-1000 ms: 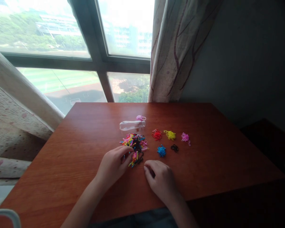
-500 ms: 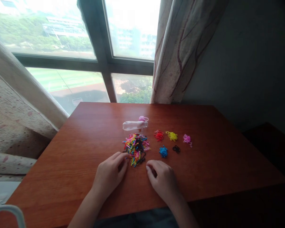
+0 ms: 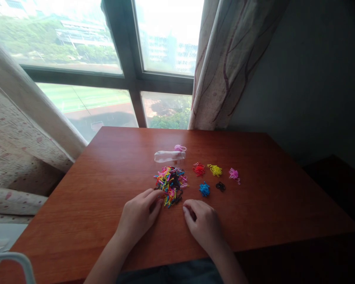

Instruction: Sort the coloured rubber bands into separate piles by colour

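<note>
A mixed pile of small coloured loops (image 3: 169, 183), which look like rubber bands, lies on the wooden table (image 3: 85, 205). At its near left edge is my left hand (image 3: 142, 209), index finger stretched to the pile and thumb a little apart from it. My right hand (image 3: 202, 221) rests just right of the pile's near end, fingers curled and thumb tip close to the index fingertip. Whether anything small is between those tips is hidden. Right of the pile are separate heaps: red (image 3: 199, 169), yellow (image 3: 215, 170), pink (image 3: 234, 175), blue (image 3: 204, 189) and black (image 3: 220, 186).
Behind the pile a clear bottle (image 3: 169, 156) lies on its side, with a pink looped piece (image 3: 180, 148) behind its right end. Beyond the table stand a window (image 3: 130, 79) and curtains (image 3: 225, 71). A white curved rail (image 3: 17, 256) shows at lower left.
The whole view has shifted slightly, moving everything a little to the right. My hands and the heaps look otherwise unchanged.
</note>
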A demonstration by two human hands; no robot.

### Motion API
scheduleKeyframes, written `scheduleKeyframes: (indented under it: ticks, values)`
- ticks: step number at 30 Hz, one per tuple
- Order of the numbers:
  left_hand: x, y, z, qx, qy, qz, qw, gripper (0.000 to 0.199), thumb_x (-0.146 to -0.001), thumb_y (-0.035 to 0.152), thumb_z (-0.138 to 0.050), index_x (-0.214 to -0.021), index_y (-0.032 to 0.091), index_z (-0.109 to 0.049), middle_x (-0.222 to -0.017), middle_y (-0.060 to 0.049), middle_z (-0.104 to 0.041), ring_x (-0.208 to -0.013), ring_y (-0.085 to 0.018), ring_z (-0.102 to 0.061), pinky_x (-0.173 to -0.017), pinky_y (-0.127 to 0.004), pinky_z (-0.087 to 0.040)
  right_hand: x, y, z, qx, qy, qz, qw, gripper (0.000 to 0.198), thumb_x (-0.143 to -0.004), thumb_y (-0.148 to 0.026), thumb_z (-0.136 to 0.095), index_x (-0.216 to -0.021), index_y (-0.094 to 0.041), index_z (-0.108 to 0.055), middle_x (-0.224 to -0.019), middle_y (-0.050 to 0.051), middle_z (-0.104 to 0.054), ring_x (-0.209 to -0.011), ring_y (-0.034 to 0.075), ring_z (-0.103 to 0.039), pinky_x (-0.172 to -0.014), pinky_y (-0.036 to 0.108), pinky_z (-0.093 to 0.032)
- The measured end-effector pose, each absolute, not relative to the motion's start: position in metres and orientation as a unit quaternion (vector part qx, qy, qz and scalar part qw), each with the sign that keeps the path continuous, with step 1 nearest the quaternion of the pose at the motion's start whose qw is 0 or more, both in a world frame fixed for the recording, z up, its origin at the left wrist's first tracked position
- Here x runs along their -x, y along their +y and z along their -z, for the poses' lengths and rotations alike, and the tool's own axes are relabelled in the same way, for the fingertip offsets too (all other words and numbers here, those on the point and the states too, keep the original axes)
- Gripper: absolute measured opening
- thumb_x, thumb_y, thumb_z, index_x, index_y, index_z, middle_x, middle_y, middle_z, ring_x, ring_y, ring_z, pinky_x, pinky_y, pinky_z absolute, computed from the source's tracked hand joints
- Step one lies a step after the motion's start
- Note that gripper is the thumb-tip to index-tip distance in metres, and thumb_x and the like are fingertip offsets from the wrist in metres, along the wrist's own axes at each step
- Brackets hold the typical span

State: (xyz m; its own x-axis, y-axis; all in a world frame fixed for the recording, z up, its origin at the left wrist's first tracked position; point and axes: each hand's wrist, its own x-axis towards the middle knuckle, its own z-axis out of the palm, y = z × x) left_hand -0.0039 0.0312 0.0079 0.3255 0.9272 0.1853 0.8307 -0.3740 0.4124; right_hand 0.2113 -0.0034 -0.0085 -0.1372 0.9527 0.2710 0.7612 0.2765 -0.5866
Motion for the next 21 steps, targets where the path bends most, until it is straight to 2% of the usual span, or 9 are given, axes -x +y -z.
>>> scheduleKeyframes:
  ticks: [21]
  values:
    - [0.0055,0.0316,-0.0052,-0.802,0.546,-0.197,0.142,0.017,-0.095,0.031,-0.049,-0.093,0.026,-0.065,-0.086,0.001,-0.068,-0.077,-0.016,-0.065,-0.065,-0.024,-0.043,-0.2116,-0.0031,0.0074,0.581,-0.738,-0.162,0.304,0.014,-0.089,-0.014,-0.053,-0.081,-0.022,-0.062,-0.071,-0.001,-0.064,-0.066,0.015,-0.059,-0.063,0.025,-0.037]
